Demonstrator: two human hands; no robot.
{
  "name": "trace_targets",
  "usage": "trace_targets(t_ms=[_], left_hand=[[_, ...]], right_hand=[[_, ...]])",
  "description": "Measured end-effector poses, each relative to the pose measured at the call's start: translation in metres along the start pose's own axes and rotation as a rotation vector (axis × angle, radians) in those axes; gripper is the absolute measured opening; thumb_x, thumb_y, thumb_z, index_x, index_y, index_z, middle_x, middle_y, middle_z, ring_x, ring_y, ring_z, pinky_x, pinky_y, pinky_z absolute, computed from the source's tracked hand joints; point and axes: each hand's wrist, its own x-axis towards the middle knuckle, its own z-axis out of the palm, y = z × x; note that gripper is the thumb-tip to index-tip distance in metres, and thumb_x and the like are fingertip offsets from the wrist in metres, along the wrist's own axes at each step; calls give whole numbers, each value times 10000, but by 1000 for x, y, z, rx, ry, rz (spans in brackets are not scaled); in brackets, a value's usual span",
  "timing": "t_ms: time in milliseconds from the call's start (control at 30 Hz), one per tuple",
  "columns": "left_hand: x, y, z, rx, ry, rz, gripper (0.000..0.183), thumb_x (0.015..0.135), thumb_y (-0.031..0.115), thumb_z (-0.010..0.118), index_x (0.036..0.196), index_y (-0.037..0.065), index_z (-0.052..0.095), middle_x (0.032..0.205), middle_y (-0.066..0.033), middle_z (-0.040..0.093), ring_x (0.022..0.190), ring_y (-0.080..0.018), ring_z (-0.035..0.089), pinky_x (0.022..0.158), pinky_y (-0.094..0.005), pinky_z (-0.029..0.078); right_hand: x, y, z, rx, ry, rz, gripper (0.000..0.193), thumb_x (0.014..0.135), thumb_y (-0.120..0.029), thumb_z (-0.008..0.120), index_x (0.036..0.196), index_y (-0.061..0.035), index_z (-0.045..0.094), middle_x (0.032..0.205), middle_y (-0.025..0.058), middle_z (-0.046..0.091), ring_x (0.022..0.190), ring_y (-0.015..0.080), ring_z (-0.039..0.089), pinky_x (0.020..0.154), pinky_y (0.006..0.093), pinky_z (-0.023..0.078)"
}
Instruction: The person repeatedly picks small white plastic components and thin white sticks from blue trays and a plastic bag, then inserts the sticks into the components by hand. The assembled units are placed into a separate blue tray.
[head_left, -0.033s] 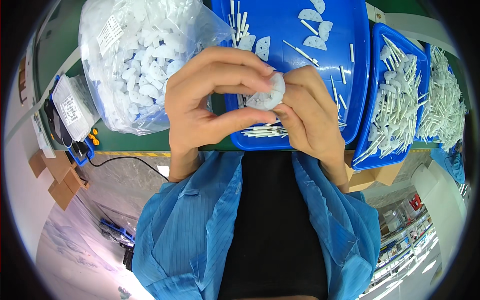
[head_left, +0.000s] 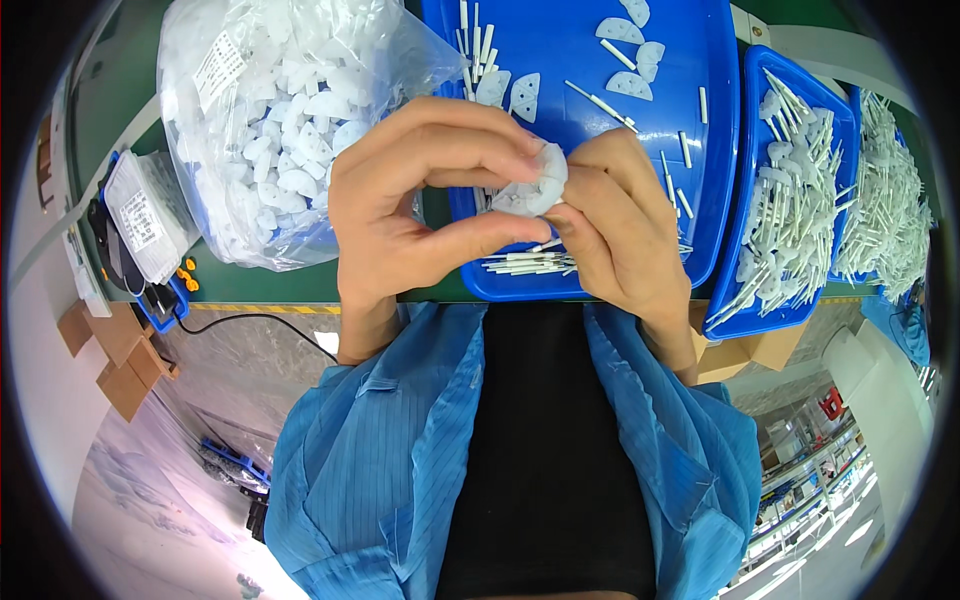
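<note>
Above the large blue tray, both my hands meet at a translucent white plastic piece with a curved edge. My left hand is closed on its left side, fingertips above and thumb below. The fingers of my right hand are pinched at its right edge and hide part of it. In the tray lie several flat half-round white plastic pieces with small holes. Thin white rods are bundled along the near edge, and more rods lie at the far left.
A clear plastic bag full of white pieces stands on the left of the green table. On the right, a smaller blue tray holds rods and pieces, with another heap of rods beyond. A labelled white box sits far left.
The white piece has shifted slightly left and turned a little between my fingers. Both hands have stayed nearly in place.
</note>
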Motion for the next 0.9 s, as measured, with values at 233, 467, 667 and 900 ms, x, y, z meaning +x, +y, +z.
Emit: trace_targets(t_ms=[233, 467, 667, 900], left_hand=[[8, -2, -8, 170, -149, 85, 370, 685, 50, 869, 1000, -62, 713, 1074, -218, 677, 976, -296, 698, 859, -379, 583], [-3, -13, 9, 233, 184, 289, 473, 698, 198, 888, 1030, -69, 683, 1196, -238, 616, 948, -351, 716, 821, -405, 585], [2, -4, 7, 225, 99, 161, 478, 681, 195, 889, 1043, -44, 687, 1236, -265, 582, 972, -359, 714, 836, -407, 587], [7, 5, 3, 215, 29, 126, 386, 680, 108, 857, 1014, -8, 703, 1237, -245, 585, 981, -343, 716, 853, -384, 573]], right_hand=[[-1, -2, -7, 10, -85, 103, 165, 805, -67, 736, 953, -26, 677, 828, 89, 527, 727, 257, 508, 652, 353, 426], [3, -17, -9, 255, -62, 261, 98, 867, -39, 688, 956, -1, 669, 816, 110, 551, 719, 264, 526, 644, 345, 440], [3, -16, -6, 181, -26, 221, 97, 856, -39, 694, 945, -5, 676, 803, 105, 547, 710, 262, 518, 636, 356, 426], [2, -12, -3, 43, -32, 153, 136, 816, -47, 724, 940, -13, 677, 813, 92, 540, 707, 269, 511, 653, 374, 420]])
